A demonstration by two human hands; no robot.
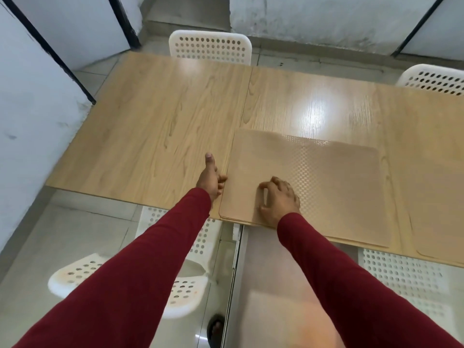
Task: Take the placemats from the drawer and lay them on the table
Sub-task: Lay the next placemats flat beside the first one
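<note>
Both arms extended forward in red sleeves. Left hand (210, 179) thumb up, fingers curled, near table's near edge. Right hand (278, 197) palm down, fingers bent.

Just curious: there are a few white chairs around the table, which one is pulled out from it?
The near-left chair, below the person's left arm; its seat stands clear of the table, unlike the others.

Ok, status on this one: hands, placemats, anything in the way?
Left hand at stack's left edge, grip unclear. Right hand fingertips on placemat stack, near table edge. Another placemat laid right. Nothing blocking.
</note>
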